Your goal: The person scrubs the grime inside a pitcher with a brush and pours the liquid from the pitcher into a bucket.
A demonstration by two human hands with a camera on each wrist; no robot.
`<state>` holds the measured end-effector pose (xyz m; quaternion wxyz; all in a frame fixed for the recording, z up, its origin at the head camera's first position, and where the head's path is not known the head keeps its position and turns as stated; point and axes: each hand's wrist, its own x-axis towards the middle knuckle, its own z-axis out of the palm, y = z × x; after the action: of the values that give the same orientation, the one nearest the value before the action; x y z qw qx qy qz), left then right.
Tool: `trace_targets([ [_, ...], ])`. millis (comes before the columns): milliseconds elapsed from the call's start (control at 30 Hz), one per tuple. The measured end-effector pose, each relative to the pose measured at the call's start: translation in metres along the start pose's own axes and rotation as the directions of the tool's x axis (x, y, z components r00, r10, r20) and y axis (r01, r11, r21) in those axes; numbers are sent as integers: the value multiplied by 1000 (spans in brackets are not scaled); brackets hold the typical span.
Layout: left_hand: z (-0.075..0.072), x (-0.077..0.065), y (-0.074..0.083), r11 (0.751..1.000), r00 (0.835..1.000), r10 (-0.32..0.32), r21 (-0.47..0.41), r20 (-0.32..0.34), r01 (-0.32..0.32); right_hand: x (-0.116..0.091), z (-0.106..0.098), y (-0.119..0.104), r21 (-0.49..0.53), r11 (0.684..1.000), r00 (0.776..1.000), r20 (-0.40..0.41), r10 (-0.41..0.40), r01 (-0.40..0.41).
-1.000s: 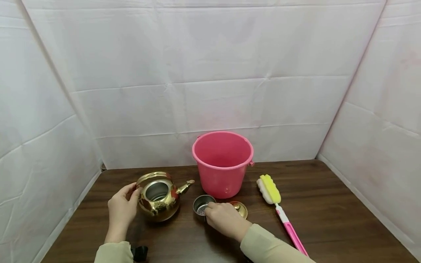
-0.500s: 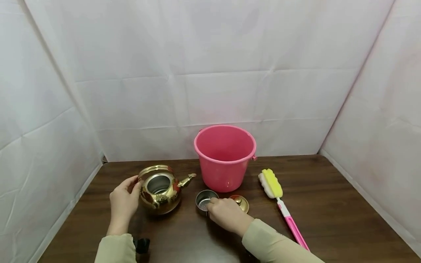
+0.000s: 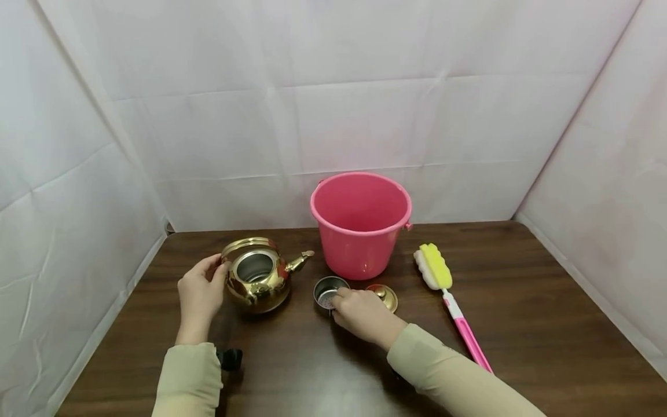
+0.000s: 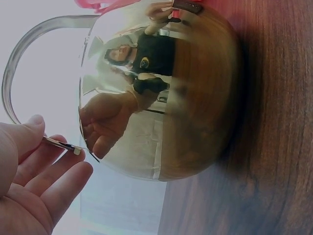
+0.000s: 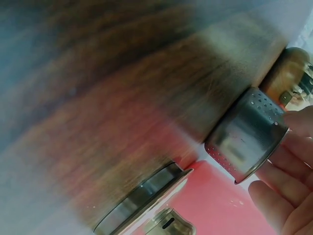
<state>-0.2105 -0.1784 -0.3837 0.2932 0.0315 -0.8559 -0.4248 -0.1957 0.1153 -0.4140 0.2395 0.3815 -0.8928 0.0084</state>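
A shiny gold teapot (image 3: 260, 294) stands uncovered on the left of the table, its spout toward the right. My left hand (image 3: 200, 295) pinches the base of its arched handle (image 4: 29, 41) between thumb and fingers. To the right sits a small steel tea strainer (image 5: 247, 137) with holes in its base and lower wall. My right hand (image 3: 367, 315) grips the strainer at its rim, thumb and fingers on the near right side. The gold lid (image 3: 388, 296) lies knob up just behind that hand, which partly hides it.
A pink bucket (image 3: 359, 255) stands behind the strainer and lid. Farther right lies a sponge brush (image 3: 464, 330) with a yellow and white head and pink handle. White cloth walls (image 3: 365, 127) enclose the table (image 3: 542, 324) at the back and sides.
The head view has tilted downward, so everything appears higher in it. Both hands keep their holds on the teapot handle and the strainer.
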Motion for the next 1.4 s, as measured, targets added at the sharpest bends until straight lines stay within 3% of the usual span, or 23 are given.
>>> trace_targets([
  [300, 0, 3, 1, 999, 999, -35, -25, 15, 36, 1, -8, 4, 63, 996, 995, -63, 75, -71],
  [500, 9, 22, 10, 998, 1000, -14, -57, 14, 14, 9, -23, 28, 46, 989, 987, -66, 147, -144],
  [733, 13, 29, 15, 996, 1000, -10, -90, 7, 11, 6, -39, 47, 80, 971, 970, -71, 232, -226],
  [833, 18, 26, 14, 996, 1000, -22, -82, -1, 22, -3, -47, 56, 81, 957, 958, -48, 281, -277],
  [1000, 27, 5, 9, 994, 997, -75, -83, -22, 73, -19, -55, 70, 67, 953, 955, -2, 298, -297],
  [1167, 19, -6, 3, 993, 994, -98, -75, -55, 94, -22, -52, 67, 76, 953, 956, 19, 293, -293],
  [1267, 9, -4, 1, 997, 996, -71, -37, -46, 69, -24, -47, 57, 91, 945, 950, 21, 312, -313],
  [1400, -1, 8, 3, 1000, 1000, 1, 24, -9, -1, -28, -38, 45, 91, 933, 936, -38, 351, -347],
])
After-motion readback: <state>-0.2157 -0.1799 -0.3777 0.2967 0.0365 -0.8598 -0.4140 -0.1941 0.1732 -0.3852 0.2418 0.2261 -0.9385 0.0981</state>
